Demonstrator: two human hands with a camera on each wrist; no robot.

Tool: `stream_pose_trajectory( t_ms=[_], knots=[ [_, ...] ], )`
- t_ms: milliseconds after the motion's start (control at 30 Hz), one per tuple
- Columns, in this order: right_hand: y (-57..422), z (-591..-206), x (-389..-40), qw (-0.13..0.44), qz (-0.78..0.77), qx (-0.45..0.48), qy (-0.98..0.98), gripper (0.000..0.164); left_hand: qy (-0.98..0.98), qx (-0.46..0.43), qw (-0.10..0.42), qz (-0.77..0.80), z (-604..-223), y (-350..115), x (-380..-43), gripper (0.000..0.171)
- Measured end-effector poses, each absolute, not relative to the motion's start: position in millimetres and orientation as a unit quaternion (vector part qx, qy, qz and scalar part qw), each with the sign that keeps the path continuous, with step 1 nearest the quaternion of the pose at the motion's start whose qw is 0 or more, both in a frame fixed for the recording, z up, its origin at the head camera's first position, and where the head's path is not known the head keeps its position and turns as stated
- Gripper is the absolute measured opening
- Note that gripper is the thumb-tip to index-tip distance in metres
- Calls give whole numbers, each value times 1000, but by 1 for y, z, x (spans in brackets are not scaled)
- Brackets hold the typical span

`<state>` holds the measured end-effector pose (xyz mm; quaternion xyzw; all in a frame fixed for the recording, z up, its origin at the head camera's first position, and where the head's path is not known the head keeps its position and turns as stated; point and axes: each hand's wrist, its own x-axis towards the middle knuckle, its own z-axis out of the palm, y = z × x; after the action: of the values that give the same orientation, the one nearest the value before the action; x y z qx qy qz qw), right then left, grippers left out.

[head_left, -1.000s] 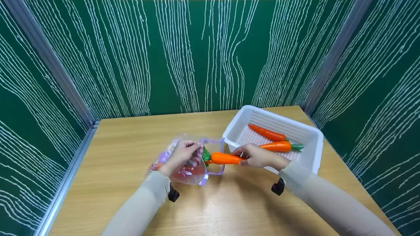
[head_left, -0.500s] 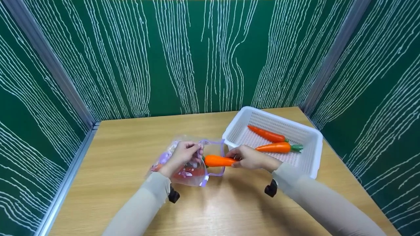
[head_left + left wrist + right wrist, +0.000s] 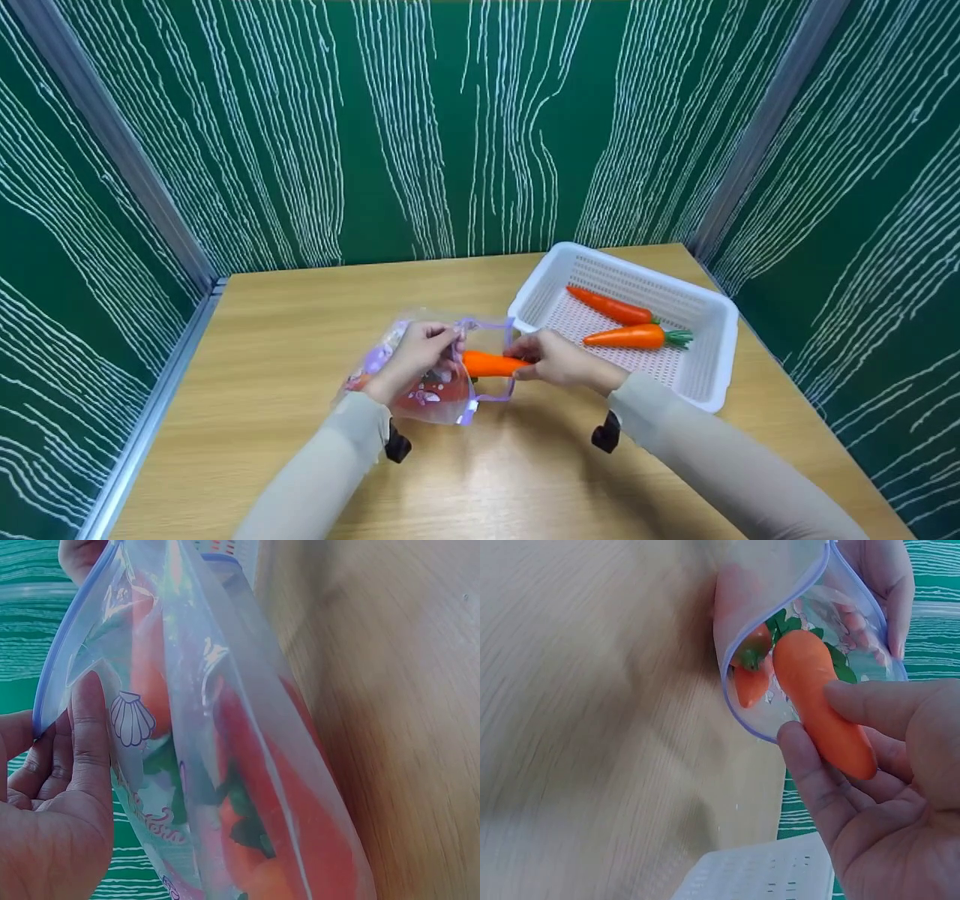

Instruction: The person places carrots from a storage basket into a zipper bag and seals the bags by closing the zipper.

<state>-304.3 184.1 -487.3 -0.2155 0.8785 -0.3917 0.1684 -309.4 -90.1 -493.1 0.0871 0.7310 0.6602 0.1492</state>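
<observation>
My right hand (image 3: 553, 358) grips a toy-like orange carrot (image 3: 815, 694) by its tapered end. Its leafy green top points into the mouth of a clear zip bag (image 3: 206, 690) with purple edging and printed shells. At the bag's rim, my left hand (image 3: 424, 352) pinches the film between thumb and fingers, and the mouth gapes toward the right. Inside the bag, the right wrist view shows a red pepper-like vegetable with a green stem (image 3: 751, 649) and another orange piece (image 3: 750, 686). Through the film, the left wrist view shows a long red vegetable (image 3: 292, 802).
A white perforated basket (image 3: 720, 352) stands to the right, its near left corner close to the bag mouth. In it lie a red carrot-shaped vegetable (image 3: 611, 305) and an orange carrot with a green top (image 3: 630, 337). Green walls with white streaks enclose the wooden table (image 3: 300, 315).
My right hand has moved left, carrying the carrot leafy end first into the bag mouth. My left hand has stayed in place at the rim.
</observation>
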Motion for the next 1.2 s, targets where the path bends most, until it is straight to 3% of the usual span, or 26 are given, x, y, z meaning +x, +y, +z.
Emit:
stream_pose_trajectory(
  t_ms=[200, 800, 1200],
  knots=[
    [178, -495, -307, 154, -409, -237, 868, 28, 735, 82, 152, 655, -494, -90, -311, 27],
    [157, -498, -304, 192, -401, -208, 871, 28, 739, 82, 152, 651, -494, -89, -311, 27],
    [147, -504, -308, 176, -420, -271, 848, 19, 745, 90, 141, 646, -494, -89, -311, 28]
  ],
)
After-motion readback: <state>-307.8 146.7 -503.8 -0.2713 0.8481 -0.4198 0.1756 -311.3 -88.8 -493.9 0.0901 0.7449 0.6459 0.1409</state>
